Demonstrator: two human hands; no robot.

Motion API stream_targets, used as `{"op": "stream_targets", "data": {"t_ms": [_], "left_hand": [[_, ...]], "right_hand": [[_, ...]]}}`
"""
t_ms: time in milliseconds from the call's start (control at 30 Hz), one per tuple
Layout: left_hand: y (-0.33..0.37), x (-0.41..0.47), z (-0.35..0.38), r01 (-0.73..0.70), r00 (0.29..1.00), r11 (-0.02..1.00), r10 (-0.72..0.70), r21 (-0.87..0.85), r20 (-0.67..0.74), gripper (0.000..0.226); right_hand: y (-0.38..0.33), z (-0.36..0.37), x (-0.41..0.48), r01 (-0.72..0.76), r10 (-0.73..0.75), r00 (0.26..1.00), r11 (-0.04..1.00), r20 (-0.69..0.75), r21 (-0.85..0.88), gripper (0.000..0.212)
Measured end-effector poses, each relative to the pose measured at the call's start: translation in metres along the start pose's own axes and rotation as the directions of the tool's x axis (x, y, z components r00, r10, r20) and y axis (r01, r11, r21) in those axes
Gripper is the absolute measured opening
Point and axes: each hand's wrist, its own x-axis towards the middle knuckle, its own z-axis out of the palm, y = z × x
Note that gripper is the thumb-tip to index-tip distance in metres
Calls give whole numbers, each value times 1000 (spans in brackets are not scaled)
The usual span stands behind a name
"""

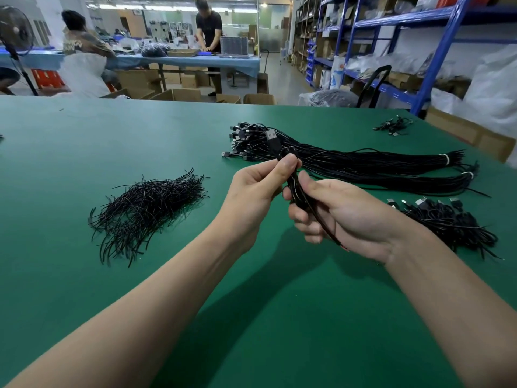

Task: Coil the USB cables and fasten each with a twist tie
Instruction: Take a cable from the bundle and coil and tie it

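Note:
Above the green table (84, 141) I hold one coiled black USB cable (297, 193) upright between both hands. Its silver plug (271, 135) sticks up at the top. My left hand (260, 186) pinches the upper end of the coil with thumb and fingers. My right hand (333, 217) grips the lower part, and a loose cable end hangs out below its fingers. A heap of black twist ties (148, 211) lies to the left. A long bundle of straight USB cables (349, 161) lies behind my hands.
A pile of coiled cables (447, 222) sits at the right, close to my right wrist. A few more cables (393, 126) lie at the far right corner. Blue shelving (436, 51) stands beyond the table's right edge. Two people work at a far bench (195, 60).

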Motion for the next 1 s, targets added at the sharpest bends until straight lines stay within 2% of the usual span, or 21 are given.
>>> {"op": "stream_targets", "data": {"t_ms": [67,267,367,400,433,500,533,567,600,733,867,1000], "left_hand": [[1,0,-2,22,1000,1000,-22,2,13,26],[1,3,-9,49,998,994,-54,102,45,24],[10,9,-26,111,982,936,-155,334,109,34],[15,13,-37,114,976,872,-188,475,112,32],[19,18,-52,101,978,761,-196,641,78,29],[25,25,-87,121,989,382,-120,916,-81,24],[27,26,-105,181,983,189,-58,965,-173,23],[27,25,-121,247,969,62,-5,967,-247,22],[26,24,-133,307,951,-4,23,952,-307,21],[20,22,-157,420,906,-74,-16,905,-422,15],[13,22,-159,436,897,-98,-34,895,-441,11],[12,20,-162,447,894,-90,16,890,-447,10]], "right_hand": [[4,3,3,20,-19,1000,1000,-5,13,34],[13,13,9,96,-113,983,988,-142,-117,34],[17,14,12,104,-131,961,987,-244,-122,34],[18,13,12,99,-130,952,988,-278,-122,34],[19,13,13,90,-126,943,988,-307,-127,34],[21,12,14,66,-115,935,986,-335,-155,34],[23,13,14,54,-111,936,983,-335,-176,33],[25,15,14,45,-110,938,979,-328,-199,33],[27,18,14,38,-108,942,975,-318,-219,32],[31,23,13,4,-84,955,963,-285,-271,32],[31,26,12,-21,-56,965,958,-258,-286,32],[32,28,11,-32,-47,967,952,-249,-306,33]]}}
